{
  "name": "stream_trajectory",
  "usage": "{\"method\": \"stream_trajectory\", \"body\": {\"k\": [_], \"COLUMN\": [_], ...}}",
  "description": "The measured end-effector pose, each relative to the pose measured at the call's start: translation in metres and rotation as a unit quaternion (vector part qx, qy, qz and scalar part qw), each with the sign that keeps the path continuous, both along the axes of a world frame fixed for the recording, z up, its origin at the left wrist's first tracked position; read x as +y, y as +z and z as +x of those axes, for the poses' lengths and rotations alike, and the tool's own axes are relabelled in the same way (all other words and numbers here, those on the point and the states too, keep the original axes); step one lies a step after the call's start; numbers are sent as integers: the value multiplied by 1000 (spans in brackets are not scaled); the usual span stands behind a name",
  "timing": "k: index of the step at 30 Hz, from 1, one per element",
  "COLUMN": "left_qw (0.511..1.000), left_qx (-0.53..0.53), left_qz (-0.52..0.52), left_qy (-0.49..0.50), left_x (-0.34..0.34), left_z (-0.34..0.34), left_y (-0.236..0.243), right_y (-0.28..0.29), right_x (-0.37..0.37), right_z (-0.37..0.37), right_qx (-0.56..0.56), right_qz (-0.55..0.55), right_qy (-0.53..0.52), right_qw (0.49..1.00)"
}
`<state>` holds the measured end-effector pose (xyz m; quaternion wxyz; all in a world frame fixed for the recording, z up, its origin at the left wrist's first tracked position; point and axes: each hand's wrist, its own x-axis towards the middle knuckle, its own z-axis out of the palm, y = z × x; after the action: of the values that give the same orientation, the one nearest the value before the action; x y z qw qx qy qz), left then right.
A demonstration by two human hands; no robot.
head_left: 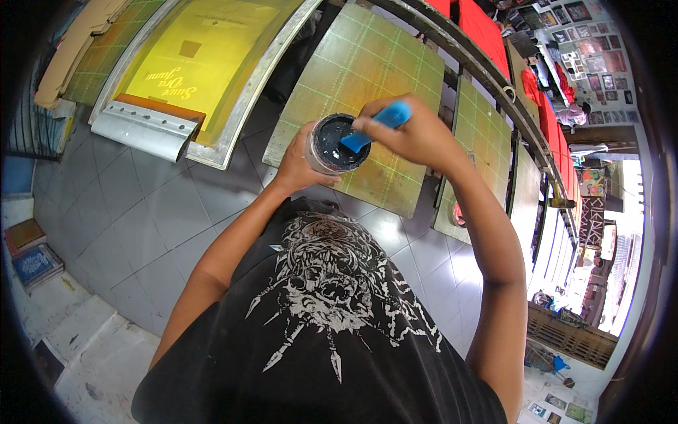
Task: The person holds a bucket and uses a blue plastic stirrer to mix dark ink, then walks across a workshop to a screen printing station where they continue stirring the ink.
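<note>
My left hand [299,164] is wrapped round a round tub [326,167] of dark ink, held up over a greenish board with grid lines [374,63]. In my right hand [413,134] is a blue spatula [388,119], its flat end dipping into the dark ink [330,140] inside the tub. Smears of ink coat the tub's inner wall. To the left lies a yellow printing screen [233,42] in a metal frame, and a squeegee with a grey metal holder [141,131] and orange blade rests across its near end.
More printing boards [480,131] stand in a row to the right, beside a dark rail [487,85]. Red cloth [484,35] lies beyond the rail. Brown cardboard [70,60] sits at the far left. Grey floor tiles [162,219] run beneath.
</note>
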<state>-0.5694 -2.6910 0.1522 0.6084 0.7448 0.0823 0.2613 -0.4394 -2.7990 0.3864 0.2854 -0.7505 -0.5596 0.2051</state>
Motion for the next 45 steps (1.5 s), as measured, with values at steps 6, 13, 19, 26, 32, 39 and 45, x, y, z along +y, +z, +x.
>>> {"method": "stream_trajectory", "body": {"k": [6,13,19,26,32,39,45], "left_qw": [1000,1000,1000,1000,1000,1000,999], "left_qx": [8,5,1,20,12,13,-1], "left_qz": [2,8,-6,-15,3,-18,-30], "left_qy": [1,0,-3,-6,1,-4,-9], "left_x": [0,0,0,-1,-1,-1,-1], "left_z": [-1,-1,-1,-3,-1,-1,1], "left_y": [0,1,2,4,1,-1,-3], "right_y": [3,11,12,21,25,15,-1], "right_x": [7,10,10,10,9,9,4], "right_z": [-6,-9,-9,-10,-9,-1,6], "right_qx": [-108,-138,-60,-91,-38,-52,10], "right_qz": [-43,-23,1,-14,-4,-24,13], "right_qy": [71,35,-14,-30,-65,17,2], "right_qw": [991,990,998,995,997,998,1000]}}
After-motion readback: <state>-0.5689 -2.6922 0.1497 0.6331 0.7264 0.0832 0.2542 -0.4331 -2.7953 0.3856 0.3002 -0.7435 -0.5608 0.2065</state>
